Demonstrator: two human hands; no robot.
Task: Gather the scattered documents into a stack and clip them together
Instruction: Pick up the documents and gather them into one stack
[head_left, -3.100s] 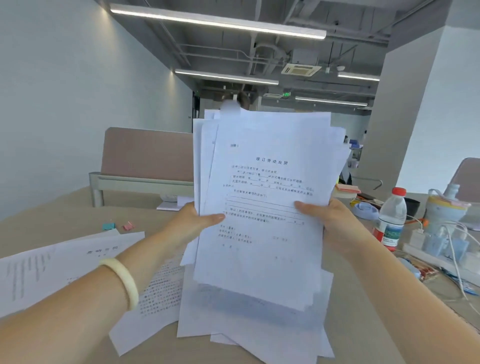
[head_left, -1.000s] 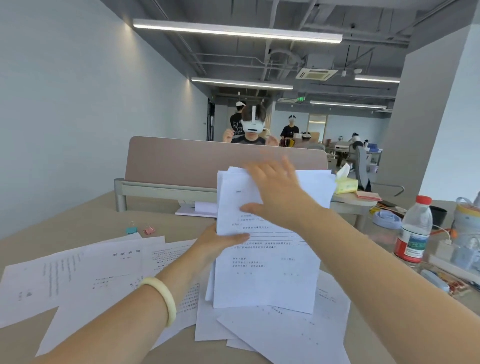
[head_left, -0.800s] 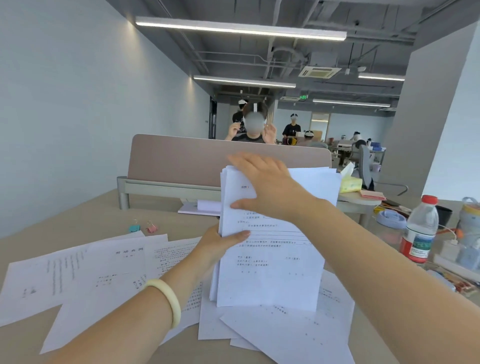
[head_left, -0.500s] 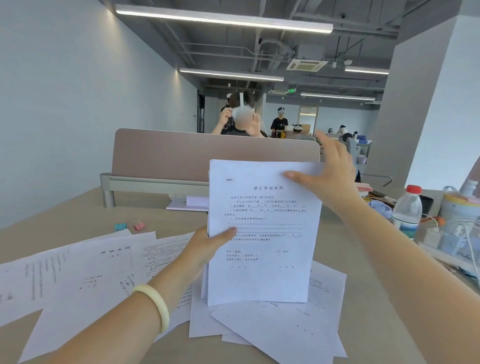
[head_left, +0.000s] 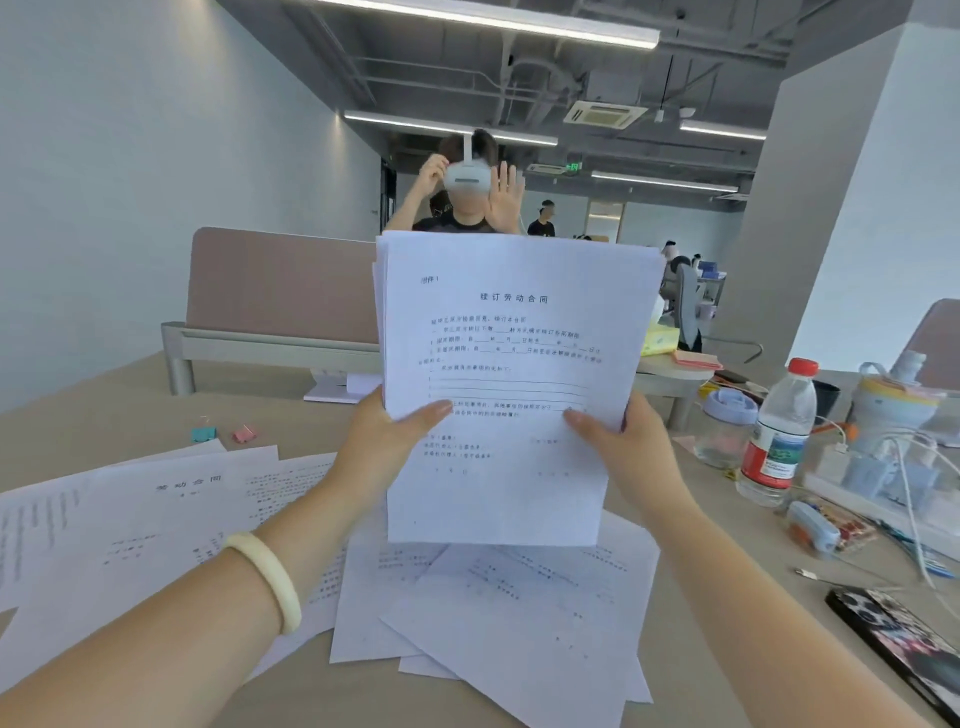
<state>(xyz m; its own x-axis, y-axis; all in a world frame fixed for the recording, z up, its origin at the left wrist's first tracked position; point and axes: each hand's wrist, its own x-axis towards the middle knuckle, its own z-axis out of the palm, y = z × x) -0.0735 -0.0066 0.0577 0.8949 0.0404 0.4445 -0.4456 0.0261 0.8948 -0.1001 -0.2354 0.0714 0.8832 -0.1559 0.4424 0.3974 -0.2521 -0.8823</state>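
Take the held stack as the middle of the dial. Nearest, at six o'clock, loose sheets (head_left: 519, 623) lie fanned crookedly over one another on the table (head_left: 701, 545), not yet gathered. At eight o'clock more pages (head_left: 156, 519) spread flat and overlapping toward the left. The left forearm, wearing a pale bracelet (head_left: 267, 579), comes up from seven, and the right forearm from five. At four o'clock a dark phone (head_left: 904, 639) lies on the table.

Next out, the left hand (head_left: 384, 447) pinches the stack (head_left: 509, 364) at its left edge and the right hand (head_left: 623, 441) at its right edge. Each thumb lies on the front page, with the fingers hidden behind. The stack stands upright, print toward the viewer, its lower edge close over the loose sheets; whether it touches them I cannot tell. A low grip on both sides looks meant for knocking the edges square. A few edges show stepped along the left side, so that squaring seems unfinished.

Farther off, at nine o'clock, a teal clip (head_left: 202, 434) and a pink clip (head_left: 242, 433) sit side by side on bare table, probably kept handy for the last step. At three o'clock stands a water bottle (head_left: 776, 431). At twelve, beyond a desk divider (head_left: 280, 286), sits a person (head_left: 457, 223) wearing a headset.
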